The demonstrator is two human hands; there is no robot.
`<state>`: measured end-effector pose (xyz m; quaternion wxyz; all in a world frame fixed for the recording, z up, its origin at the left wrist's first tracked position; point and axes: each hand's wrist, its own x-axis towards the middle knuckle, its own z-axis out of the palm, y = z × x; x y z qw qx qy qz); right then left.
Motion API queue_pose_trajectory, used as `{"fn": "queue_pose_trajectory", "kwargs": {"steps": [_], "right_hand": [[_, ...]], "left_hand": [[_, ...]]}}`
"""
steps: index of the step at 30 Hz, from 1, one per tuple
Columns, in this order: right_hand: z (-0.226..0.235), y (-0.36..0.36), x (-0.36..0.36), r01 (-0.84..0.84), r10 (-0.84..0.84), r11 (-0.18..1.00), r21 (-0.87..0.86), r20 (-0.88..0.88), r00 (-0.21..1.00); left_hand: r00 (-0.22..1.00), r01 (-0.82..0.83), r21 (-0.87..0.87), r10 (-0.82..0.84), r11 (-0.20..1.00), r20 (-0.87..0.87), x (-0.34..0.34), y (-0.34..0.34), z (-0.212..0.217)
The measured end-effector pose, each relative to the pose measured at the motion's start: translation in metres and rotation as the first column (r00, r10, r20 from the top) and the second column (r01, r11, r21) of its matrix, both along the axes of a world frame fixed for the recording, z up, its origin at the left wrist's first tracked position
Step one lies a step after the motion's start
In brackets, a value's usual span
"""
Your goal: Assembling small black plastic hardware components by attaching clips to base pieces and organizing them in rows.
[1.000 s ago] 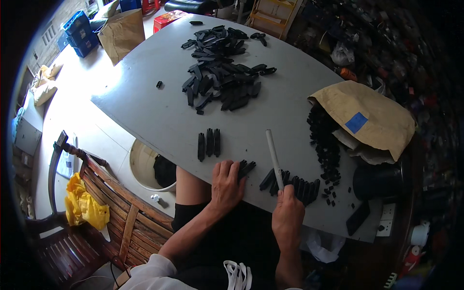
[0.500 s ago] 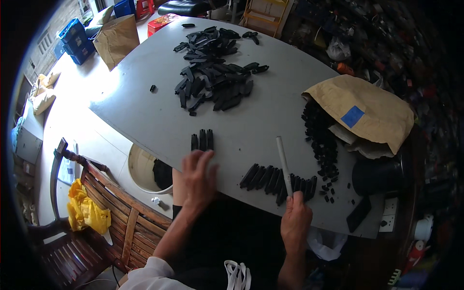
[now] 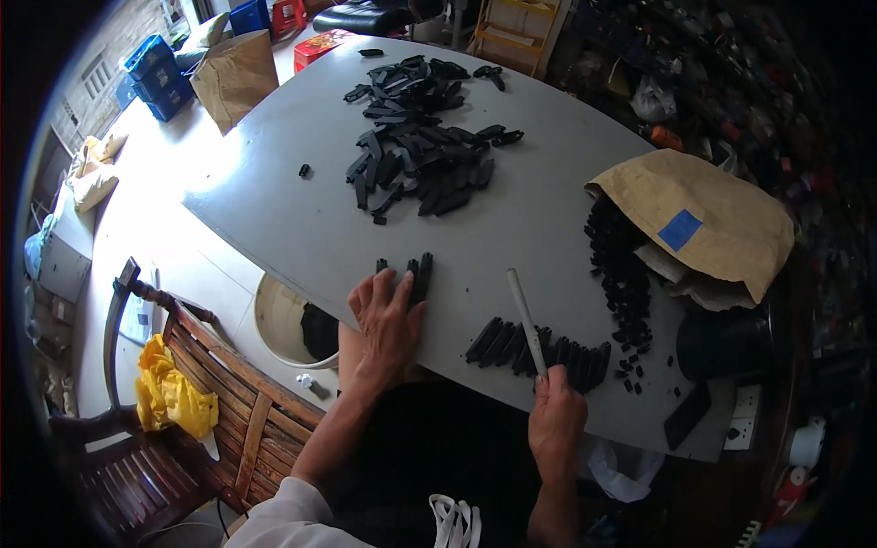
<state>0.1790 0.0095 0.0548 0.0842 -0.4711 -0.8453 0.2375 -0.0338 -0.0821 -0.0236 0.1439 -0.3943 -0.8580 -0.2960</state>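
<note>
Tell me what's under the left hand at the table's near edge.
The left hand lies flat over a small group of black bar-shaped pieces on the grey table. Their far ends stick out past the fingers; how many lie beneath the palm is hidden.

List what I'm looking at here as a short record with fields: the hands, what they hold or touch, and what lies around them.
Left hand: flat on the grey table, fingers over a small group of black bars
Right hand: grips a white stick that lies over a row of black bars
Far side: loose heap of black bars
Right side: brown paper bag spilling small black pieces
Below table edge: pale bucket, wooden chair with yellow cloth
</note>
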Motion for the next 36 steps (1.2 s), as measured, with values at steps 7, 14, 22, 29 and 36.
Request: {"fn": "queue_pose_trajectory", "kwargs": {"steps": [7, 14, 22, 29, 36], "right_hand": [[0.001, -0.004, -0.011, -0.036, 0.037, 0.999, -0.02, 0.019, 0.999], [-0.002, -0.011, -0.021, -0.101, 0.101, 0.995, -0.001, 0.029, 0.994], [-0.01, -0.019, -0.041, -0.178, 0.174, 0.984, 0.014, 0.147, 0.974], [-0.005, -0.033, -0.048, -0.179, 0.18, 0.983, -0.028, 0.255, 0.95], [-0.015, -0.043, -0.053, -0.105, 0.097, 0.993, 0.062, 0.118, 0.988]], "left_hand": [[0.999, -0.022, -0.042, 0.02, 0.999, -0.046, 0.003, 0.011, 0.005], [0.994, 0.105, -0.061, -0.105, 0.993, 0.005, 0.028, 0.003, 0.001], [0.981, 0.189, 0.108, -0.183, 0.976, -0.066, 0.044, -0.008, -0.007], [0.944, 0.329, 0.253, -0.327, 0.91, -0.053, 0.045, -0.008, -0.017], [0.934, 0.341, 0.287, -0.357, 0.895, 0.004, 0.044, -0.009, -0.017]]}}
